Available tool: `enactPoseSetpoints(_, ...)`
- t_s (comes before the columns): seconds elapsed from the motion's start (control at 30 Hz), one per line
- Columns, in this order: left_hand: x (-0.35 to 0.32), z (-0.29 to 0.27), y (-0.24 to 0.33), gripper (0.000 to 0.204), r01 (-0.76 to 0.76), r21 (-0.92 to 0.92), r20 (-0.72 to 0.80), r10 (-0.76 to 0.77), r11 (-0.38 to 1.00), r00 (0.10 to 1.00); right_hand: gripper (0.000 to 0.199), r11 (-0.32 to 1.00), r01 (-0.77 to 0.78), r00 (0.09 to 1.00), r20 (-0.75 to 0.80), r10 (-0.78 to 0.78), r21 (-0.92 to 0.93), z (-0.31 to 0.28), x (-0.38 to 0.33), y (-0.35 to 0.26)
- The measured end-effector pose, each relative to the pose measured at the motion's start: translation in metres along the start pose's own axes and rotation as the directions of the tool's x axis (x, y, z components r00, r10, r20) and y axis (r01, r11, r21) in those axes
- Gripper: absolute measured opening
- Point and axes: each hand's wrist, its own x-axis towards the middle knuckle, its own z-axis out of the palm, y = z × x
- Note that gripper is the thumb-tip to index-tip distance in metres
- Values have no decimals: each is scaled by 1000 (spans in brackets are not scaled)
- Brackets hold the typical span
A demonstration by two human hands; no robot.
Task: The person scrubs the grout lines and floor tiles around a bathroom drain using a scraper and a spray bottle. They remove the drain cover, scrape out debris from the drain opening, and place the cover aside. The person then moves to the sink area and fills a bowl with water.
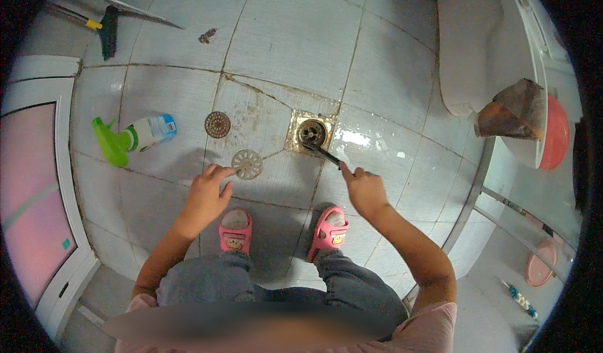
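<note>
A square brass floor drain [294, 141] is set in the tiles, its round opening uncovered. My right hand [366, 193] grips a thin, black-handled tool [329, 156], whose far end reaches into that opening and is hard to make out. Left of the drain, my left hand [206, 196] hovers over the floor with its index finger stretched out and its thumb apart. That fingertip is at the edge of a pale, round slotted drain cover [247, 164]; I cannot tell whether they touch. Just beyond lies a rusty brown perforated round strainer [217, 125].
A spray bottle [149, 132] with a green trigger head lies at the left. Dark debris [207, 36] and a squeegee [109, 32] are farther off. Wet tiles [355, 138] shine right of the drain. My pink slippers [235, 237] stand near it; a white fixture [468, 45] is at the right.
</note>
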Motion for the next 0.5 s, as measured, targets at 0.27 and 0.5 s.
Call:
enactPoseSetpoints(0.27,-9,1,-6,25,103,-49,-9,-104,993,995,37,986,-143,988,39,146,-83,-13,9,-8)
enactPoseSetpoints(0.5,-22,-1,-20,24,131,-46,0,-131,990,991,19,971,-6,1000,26,0,240,0,26,-3)
